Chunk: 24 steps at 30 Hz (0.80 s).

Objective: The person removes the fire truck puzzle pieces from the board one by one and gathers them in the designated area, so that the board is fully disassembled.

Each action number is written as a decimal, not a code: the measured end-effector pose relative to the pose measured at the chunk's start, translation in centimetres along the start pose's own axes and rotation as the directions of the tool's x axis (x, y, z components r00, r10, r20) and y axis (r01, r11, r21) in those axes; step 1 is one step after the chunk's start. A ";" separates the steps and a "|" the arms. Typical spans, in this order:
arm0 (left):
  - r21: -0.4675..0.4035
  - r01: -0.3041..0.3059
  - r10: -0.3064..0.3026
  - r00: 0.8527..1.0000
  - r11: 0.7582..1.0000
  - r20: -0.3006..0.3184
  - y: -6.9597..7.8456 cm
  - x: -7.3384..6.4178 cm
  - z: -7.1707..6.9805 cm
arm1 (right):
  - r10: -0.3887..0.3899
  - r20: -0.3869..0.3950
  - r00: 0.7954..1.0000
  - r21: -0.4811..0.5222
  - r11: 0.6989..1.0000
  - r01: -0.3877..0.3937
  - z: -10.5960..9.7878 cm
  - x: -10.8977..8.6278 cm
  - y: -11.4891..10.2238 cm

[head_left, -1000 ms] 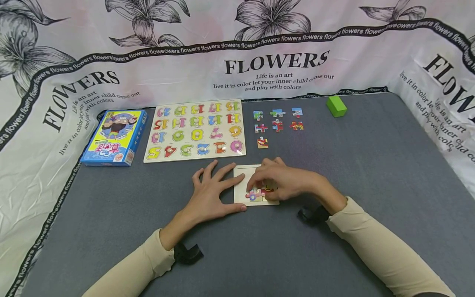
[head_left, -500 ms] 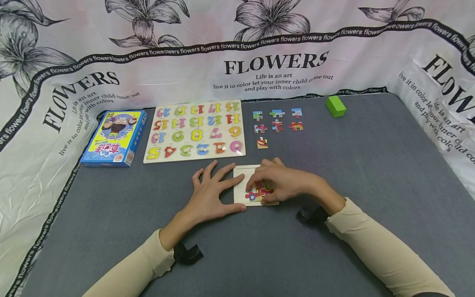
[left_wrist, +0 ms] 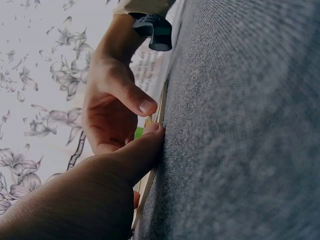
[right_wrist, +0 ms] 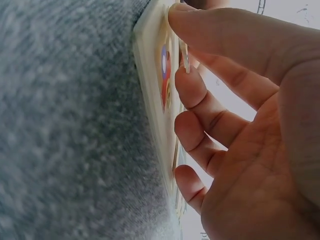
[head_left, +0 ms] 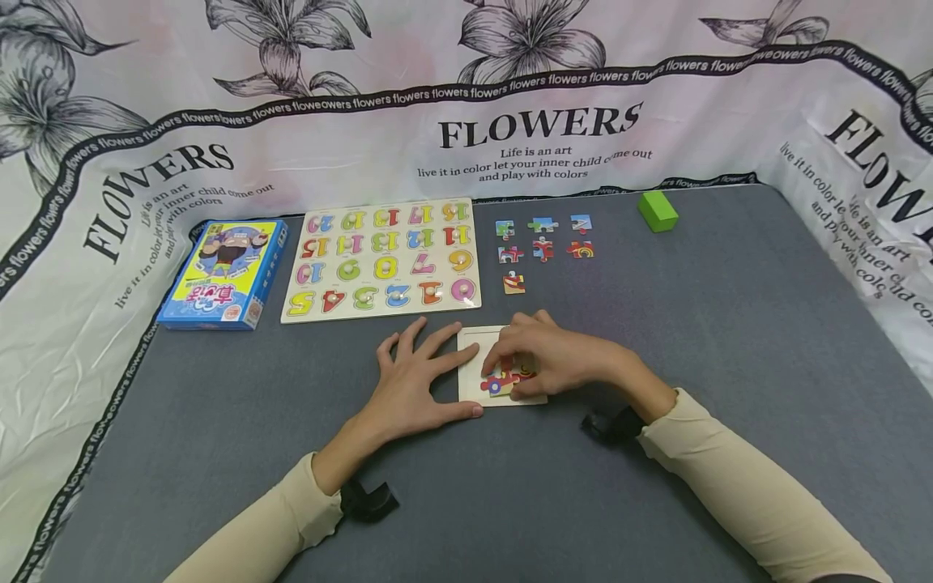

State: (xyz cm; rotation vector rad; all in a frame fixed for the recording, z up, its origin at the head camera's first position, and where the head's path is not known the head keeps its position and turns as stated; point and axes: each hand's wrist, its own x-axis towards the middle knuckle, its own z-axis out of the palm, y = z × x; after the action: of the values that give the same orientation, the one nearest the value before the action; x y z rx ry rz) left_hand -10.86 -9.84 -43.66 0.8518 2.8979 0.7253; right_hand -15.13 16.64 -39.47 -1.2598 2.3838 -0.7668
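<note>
A small pale wooden puzzle board (head_left: pixel 470 387) lies on the grey table in front of the person. Joined jigsaw pieces (head_left: pixel 499 384) on it show part of a red vehicle with a blue-ringed wheel. My left hand (head_left: pixel 411 380) is spread at the board's left side, its thumb along the near left corner and index fingertip on the left edge. My right hand (head_left: pixel 561 356) bends over the board, partly covering the pieces. In the right wrist view its fingertips pinch a thin puzzle piece (right_wrist: pixel 186 59), seen edge-on close above the board; its picture is mostly hidden.
Several loose jigsaw pieces (head_left: pixel 543 249) lie in rows beyond the board. A number board (head_left: pixel 386 253) and a blue-yellow box (head_left: pixel 222 274) are at the back left. A green block (head_left: pixel 658 211) stands at the back right, before a flower-printed cloth (head_left: pixel 539 162).
My right thumb has shifted slightly toward the board's near edge, and the vehicle picture beneath now looks redder, with less glare. The left hand has stayed in place.
</note>
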 end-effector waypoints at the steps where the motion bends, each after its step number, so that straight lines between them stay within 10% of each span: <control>1: -0.002 -0.001 0.001 1.000 1.000 -0.002 0.0 0.0 0.0 | 0.004 -0.003 1.000 0.008 1.000 -0.004 -0.1 0.0 0.0; 24: 0.005 -0.003 0.003 1.000 1.000 -0.011 0.0 -0.1 0.1 | 0.050 -0.097 0.994 0.066 0.997 -0.044 -1.2 -0.6 1.7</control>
State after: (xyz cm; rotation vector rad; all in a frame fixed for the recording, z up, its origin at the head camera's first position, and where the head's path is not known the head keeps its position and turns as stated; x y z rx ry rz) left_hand -10.80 -9.81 -43.79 0.8557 2.9095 0.7255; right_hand -16.53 18.32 -39.50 -1.1618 2.4364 -0.9019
